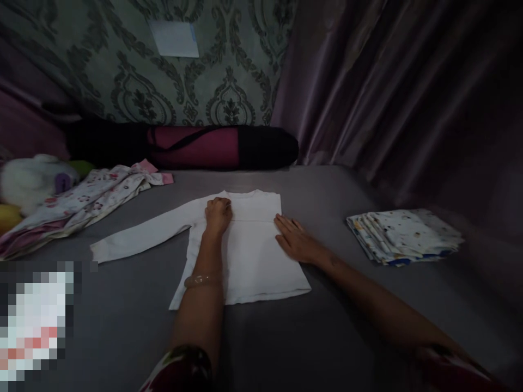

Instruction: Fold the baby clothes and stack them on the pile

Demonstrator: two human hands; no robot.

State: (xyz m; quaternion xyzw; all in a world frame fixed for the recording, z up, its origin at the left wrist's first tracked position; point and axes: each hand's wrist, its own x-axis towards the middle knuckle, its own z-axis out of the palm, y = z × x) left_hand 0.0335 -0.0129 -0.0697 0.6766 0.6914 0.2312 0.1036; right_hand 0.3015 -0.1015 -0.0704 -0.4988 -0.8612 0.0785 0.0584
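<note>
A small white long-sleeved shirt (257, 261) lies spread on a grey bed. Its left-hand sleeve stretches out to the side, while the other appears folded in across the chest. My left hand (219, 214) is closed, its curled fingers gripping the cloth near the shirt's left shoulder; the exact fold under them is hidden. At the shirt's right edge, my right hand (297, 239) rests flat with fingers stretched out, the tips touching the fabric.
A stack of folded printed cloths (408, 234) lies to the right. Flowered clothing (102, 193) and a white plush toy (30, 182) are at left. A long black and magenta bag (200, 146) lies along the wall. Curtains (351, 81) hang at right.
</note>
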